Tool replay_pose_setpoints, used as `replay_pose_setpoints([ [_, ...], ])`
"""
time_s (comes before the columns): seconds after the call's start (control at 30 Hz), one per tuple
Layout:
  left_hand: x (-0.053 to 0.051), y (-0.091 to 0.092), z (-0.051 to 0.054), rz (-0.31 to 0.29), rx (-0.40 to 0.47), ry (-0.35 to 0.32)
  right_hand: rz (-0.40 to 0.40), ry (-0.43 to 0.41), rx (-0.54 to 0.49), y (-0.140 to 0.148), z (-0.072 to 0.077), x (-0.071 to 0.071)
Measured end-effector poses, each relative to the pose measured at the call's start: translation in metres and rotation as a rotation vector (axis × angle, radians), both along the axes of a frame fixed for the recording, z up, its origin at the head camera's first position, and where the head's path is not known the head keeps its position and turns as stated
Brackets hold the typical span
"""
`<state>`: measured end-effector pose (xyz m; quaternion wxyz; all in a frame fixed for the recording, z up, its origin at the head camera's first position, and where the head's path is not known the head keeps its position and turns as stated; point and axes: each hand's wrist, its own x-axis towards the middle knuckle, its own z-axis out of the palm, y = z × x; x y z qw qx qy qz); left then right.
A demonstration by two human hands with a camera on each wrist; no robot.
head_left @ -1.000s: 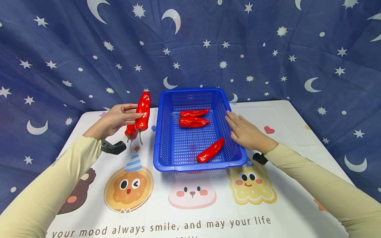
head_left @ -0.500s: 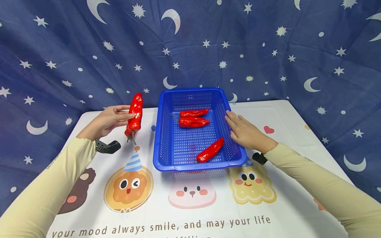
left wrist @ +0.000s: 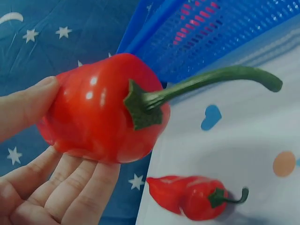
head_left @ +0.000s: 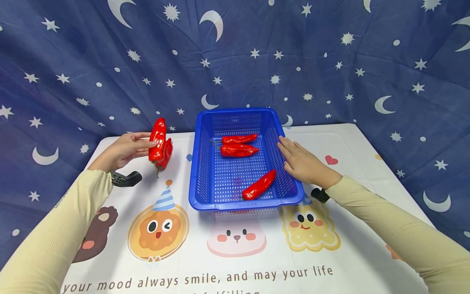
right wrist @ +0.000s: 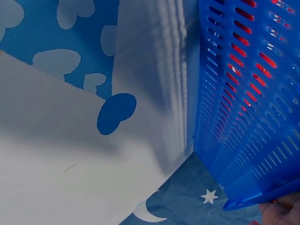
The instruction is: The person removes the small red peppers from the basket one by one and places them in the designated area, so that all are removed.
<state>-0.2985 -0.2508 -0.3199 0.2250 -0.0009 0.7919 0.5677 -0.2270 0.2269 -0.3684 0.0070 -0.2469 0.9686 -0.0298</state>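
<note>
My left hand (head_left: 125, 152) pinches a glossy red pepper (head_left: 158, 141) between thumb and fingers, held nearly upright to the left of the basket. In the left wrist view this pepper (left wrist: 103, 112) points its curved green stem to the right. Behind and below it, a second red pepper (head_left: 168, 155) lies on the table, partly hidden in the head view. My right hand (head_left: 302, 163) rests with straight fingers against the right rim of a blue plastic basket (head_left: 238, 205). Inside the basket are three red peppers: two side by side toward the back, and one pepper (head_left: 259, 185) at the front right.
A white cartoon-printed cloth (head_left: 235, 269) covers the table. Close behind the basket hangs a dark blue curtain (head_left: 235, 53) with stars and moons. The basket's perforated side wall (right wrist: 243, 93) stands high in the right wrist view.
My left hand has moved left and slightly down with the pepper, away from the basket. The lying pepper now shows on the held one's right side. My right hand stays put.
</note>
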Motion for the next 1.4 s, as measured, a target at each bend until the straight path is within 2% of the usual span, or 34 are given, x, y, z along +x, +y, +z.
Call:
replay_pose_setpoints([
  [0.13,-0.004,-0.008,-0.005,0.007,-0.047,-0.003,0.004,-0.002,-0.007,0.001,0.0,0.0],
  [0.6,-0.008,-0.027,-0.017,0.023,-0.055,-0.007,0.0,-0.008,-0.006,0.0,0.002,0.001],
  [0.9,-0.01,-0.032,-0.027,0.124,-0.028,-0.009,0.005,-0.001,-0.009,0.0,0.001,0.0],
  [1.1,-0.01,-0.035,-0.031,0.142,-0.005,-0.016,0.003,-0.003,-0.017,0.0,0.001,0.0],
  [1.27,-0.011,-0.037,-0.036,0.153,-0.081,-0.019,-0.002,-0.007,-0.016,0.0,0.001,0.0],
  [1.4,-0.011,-0.039,-0.041,0.179,-0.102,-0.028,-0.004,-0.009,-0.016,0.0,0.001,0.0],
])
